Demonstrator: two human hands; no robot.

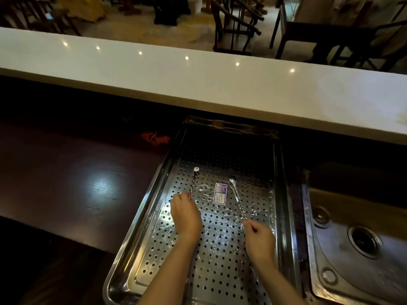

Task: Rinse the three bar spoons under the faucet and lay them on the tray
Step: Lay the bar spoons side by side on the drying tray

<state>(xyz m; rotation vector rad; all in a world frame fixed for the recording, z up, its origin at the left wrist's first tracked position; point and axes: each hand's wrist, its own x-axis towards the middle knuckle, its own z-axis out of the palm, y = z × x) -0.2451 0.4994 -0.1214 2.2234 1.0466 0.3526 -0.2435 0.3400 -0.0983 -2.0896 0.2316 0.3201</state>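
Both hands' grip closed on spoons in the perforated tray (pixel 141 219): left hand (pixel 186 213) one spoon (pixel 195 178), right hand (pixel 259 238) another spoon (pixel 236 194)

A white counter (pixel 198 84) fronts dark chairs (pixel 236 25); red cloth (pixel 154 137) below.

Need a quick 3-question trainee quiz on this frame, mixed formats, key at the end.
1. True or false: the right hand pinches a twisted-handle steel bar spoon by its end.
2. How many bar spoons are visible over the perforated stainless steel tray?
3. The steel sink lies on which side of the tray? A) right B) left C) behind

Key:
1. True.
2. Two; the left hand holds the other slim steel bar spoon.
3. A.
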